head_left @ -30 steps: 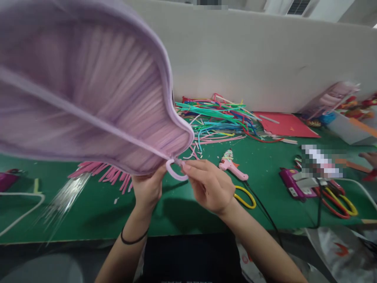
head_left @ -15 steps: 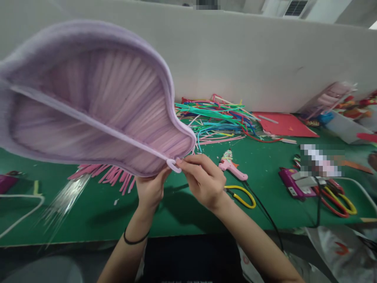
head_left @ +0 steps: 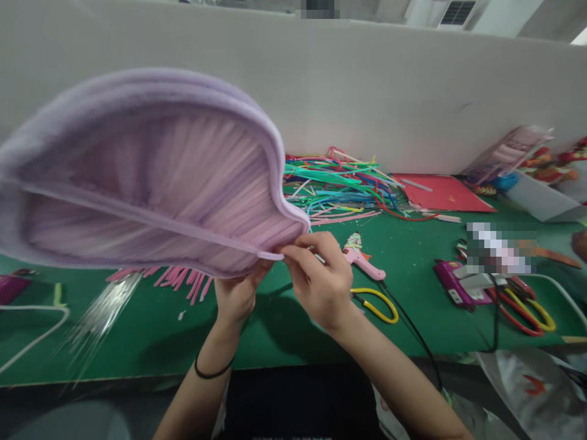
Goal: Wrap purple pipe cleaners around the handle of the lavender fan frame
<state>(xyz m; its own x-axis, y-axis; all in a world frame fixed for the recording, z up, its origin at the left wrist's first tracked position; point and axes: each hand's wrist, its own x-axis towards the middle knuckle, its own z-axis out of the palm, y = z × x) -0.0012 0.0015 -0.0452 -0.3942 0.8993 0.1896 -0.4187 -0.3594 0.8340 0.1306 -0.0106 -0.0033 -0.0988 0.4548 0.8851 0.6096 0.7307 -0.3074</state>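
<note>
A large lilac and pink leaf-shaped piece, built of fuzzy pipe cleaners with a thick rim, hangs tilted above the table. Its narrow end is held from below by my left hand, whose fingertips are mostly hidden behind the piece. Along its middle runs a pale lilac pipe cleaner rib, ending in a short bent tip that sticks out past the narrow end. My right hand is closed, pinching that tip between thumb and forefinger.
Behind the hands lie a heap of coloured pipe cleaners and a red sheet. A pink glue gun and yellow-handled scissors are right of my hand. Pink strips lie left; a purple box stands right.
The leaf-shaped piece has tipped, its wide end dropping lower. The curled tip of the rib now looks straighter, pointing right in my right hand's pinch. Both hands remain in nearly the same place.
</note>
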